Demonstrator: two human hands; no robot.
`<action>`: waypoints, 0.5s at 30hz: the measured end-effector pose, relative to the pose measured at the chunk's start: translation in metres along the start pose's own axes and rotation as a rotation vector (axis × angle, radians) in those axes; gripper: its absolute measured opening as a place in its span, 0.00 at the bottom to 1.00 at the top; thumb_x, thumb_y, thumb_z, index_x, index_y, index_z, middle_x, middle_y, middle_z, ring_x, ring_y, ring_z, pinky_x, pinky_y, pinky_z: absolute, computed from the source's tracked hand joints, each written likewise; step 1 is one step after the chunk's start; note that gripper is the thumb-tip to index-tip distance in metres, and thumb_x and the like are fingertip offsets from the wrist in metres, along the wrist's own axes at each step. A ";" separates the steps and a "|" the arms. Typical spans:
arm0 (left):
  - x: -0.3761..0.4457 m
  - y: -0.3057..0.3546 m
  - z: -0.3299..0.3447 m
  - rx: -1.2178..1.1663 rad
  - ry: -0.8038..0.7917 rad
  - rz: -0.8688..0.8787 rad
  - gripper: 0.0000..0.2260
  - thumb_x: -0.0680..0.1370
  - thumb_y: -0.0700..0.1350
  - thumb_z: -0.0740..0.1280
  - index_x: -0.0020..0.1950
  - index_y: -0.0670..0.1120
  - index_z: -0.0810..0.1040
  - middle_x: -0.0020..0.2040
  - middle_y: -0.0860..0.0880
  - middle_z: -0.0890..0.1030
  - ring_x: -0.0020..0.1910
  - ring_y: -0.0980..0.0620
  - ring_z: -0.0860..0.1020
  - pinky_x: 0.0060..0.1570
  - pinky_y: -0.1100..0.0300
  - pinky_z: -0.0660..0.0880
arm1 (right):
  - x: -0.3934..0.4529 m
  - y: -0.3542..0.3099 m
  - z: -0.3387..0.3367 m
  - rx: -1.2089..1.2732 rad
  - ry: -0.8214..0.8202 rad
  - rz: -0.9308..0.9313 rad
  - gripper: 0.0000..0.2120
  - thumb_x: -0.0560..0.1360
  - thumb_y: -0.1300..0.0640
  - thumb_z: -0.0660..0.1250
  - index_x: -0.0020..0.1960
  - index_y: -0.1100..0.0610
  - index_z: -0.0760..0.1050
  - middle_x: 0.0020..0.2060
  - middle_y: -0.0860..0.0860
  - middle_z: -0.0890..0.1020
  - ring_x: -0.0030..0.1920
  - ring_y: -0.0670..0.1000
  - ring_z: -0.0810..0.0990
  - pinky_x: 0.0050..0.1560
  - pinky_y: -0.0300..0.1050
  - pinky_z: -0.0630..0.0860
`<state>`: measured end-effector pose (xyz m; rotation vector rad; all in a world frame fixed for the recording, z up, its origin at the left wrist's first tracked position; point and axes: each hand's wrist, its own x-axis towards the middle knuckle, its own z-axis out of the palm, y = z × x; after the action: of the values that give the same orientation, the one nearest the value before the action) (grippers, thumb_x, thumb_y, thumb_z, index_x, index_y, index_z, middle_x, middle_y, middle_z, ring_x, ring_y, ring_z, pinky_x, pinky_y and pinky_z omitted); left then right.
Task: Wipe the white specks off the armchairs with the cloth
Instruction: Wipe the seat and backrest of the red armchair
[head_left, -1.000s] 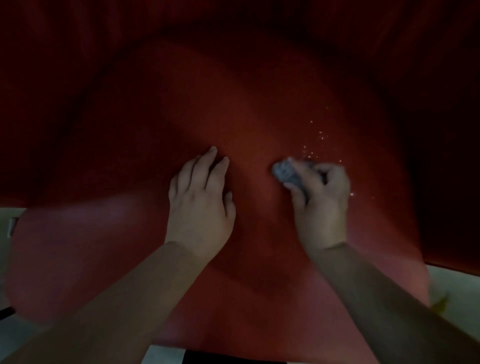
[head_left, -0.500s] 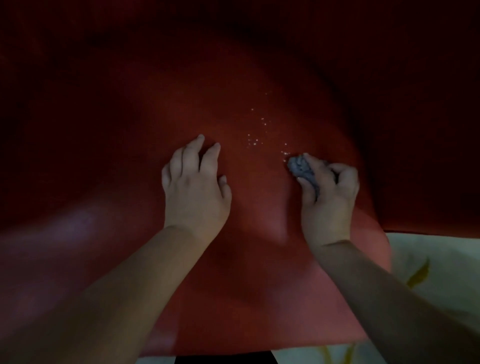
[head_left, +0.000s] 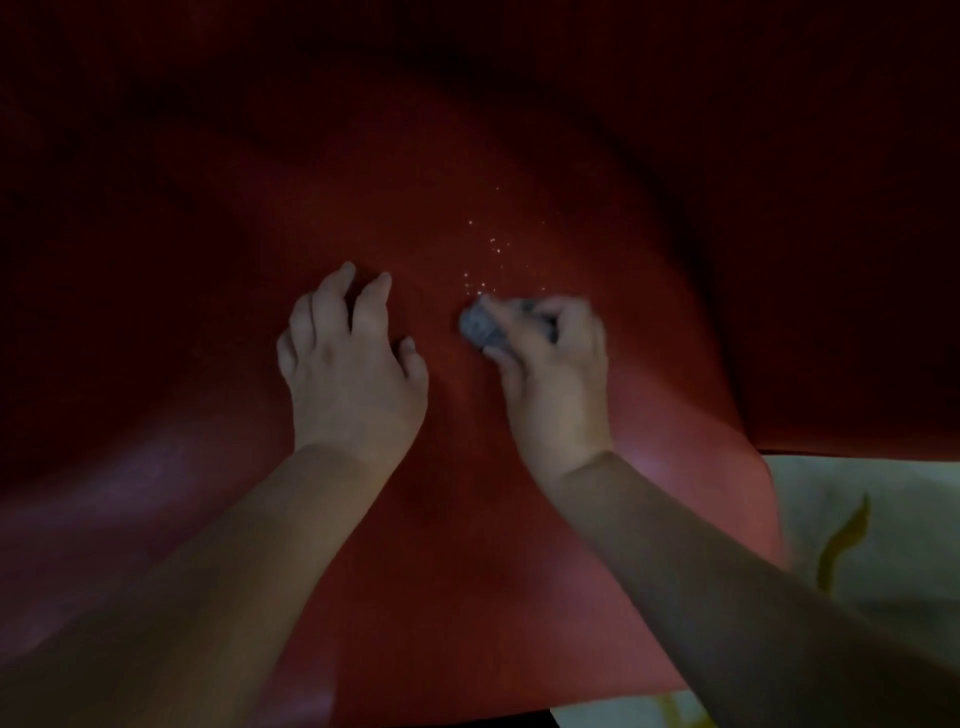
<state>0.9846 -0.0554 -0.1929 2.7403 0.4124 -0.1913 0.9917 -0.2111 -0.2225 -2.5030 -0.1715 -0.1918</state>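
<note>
Lower right of frame: pale floor (head_left: 883, 525) with a yellow mark shows past the rounded front edge of the red armchair (head_left: 467, 571) seat. No legible writing. Mid-frame: left hand (head_left: 350, 364) rests palm down on the seat, fingers slightly bent. Right hand (head_left: 556, 374) grips a balled grey cloth (head_left: 480, 327), pressed to the seat. White specks (head_left: 491, 254) scatter just above the cloth, seat bare beyond.

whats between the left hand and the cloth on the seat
Only bare red seat: the head view shows nothing lying between the left hand and the cloth. The specks lie further up, beyond the cloth.
</note>
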 end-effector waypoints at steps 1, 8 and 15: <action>0.001 0.000 0.000 0.004 0.000 0.002 0.25 0.77 0.48 0.65 0.74 0.50 0.64 0.75 0.46 0.60 0.74 0.44 0.56 0.71 0.41 0.54 | -0.007 0.000 -0.003 -0.002 -0.039 -0.045 0.19 0.73 0.60 0.71 0.63 0.49 0.78 0.51 0.55 0.73 0.50 0.53 0.71 0.53 0.48 0.73; 0.011 -0.009 -0.006 0.012 -0.008 -0.006 0.26 0.77 0.50 0.64 0.74 0.50 0.63 0.76 0.47 0.59 0.74 0.44 0.55 0.72 0.42 0.53 | 0.045 0.024 -0.001 -0.053 0.188 0.303 0.20 0.72 0.59 0.71 0.63 0.50 0.78 0.51 0.56 0.72 0.50 0.51 0.69 0.56 0.47 0.71; 0.014 -0.013 -0.007 0.023 0.005 0.005 0.26 0.76 0.51 0.64 0.73 0.51 0.65 0.75 0.46 0.61 0.73 0.43 0.58 0.70 0.41 0.56 | 0.015 0.006 -0.005 -0.034 -0.103 -0.105 0.19 0.72 0.58 0.71 0.63 0.50 0.78 0.50 0.55 0.73 0.50 0.53 0.72 0.55 0.43 0.70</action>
<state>0.9944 -0.0372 -0.1933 2.7647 0.4072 -0.1886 1.0074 -0.2177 -0.2198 -2.5409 -0.3451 -0.1093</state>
